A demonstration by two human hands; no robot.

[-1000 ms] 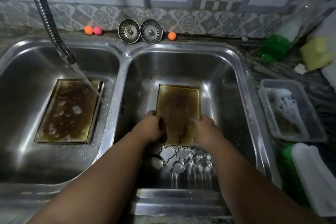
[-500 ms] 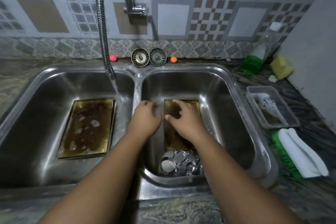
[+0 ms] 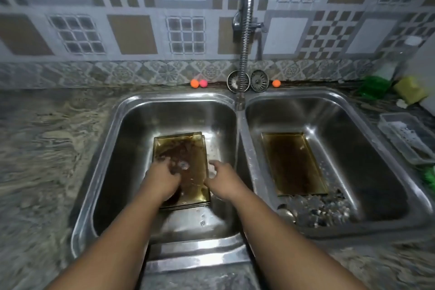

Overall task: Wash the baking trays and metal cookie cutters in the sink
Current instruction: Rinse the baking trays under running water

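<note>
A stack of stained, brownish baking trays (image 3: 186, 148) lies in the left basin of the steel double sink (image 3: 240, 129), with dirty water and bubbles on the top one. My left hand (image 3: 162, 178) rests on the near left part of that stack. Beside the stack's right edge is my right hand (image 3: 223, 179), fingers spread and thumb close to the rim. Another stained tray (image 3: 292, 162) lies flat in the right basin. Several metal cookie cutters (image 3: 315, 209) are heaped just in front of it.
The flexible tap hose (image 3: 246, 30) hangs down to the divider between the basins. Two sink strainers (image 3: 259, 80) and small coloured balls (image 3: 199, 83) sit on the back ledge. A clear plastic container (image 3: 404, 139), green bottle (image 3: 373, 89) and yellow sponge (image 3: 410, 89) stand on the right counter.
Both hands left the tray in the right basin and moved over to the stack in the left basin. The view swung left with them.
</note>
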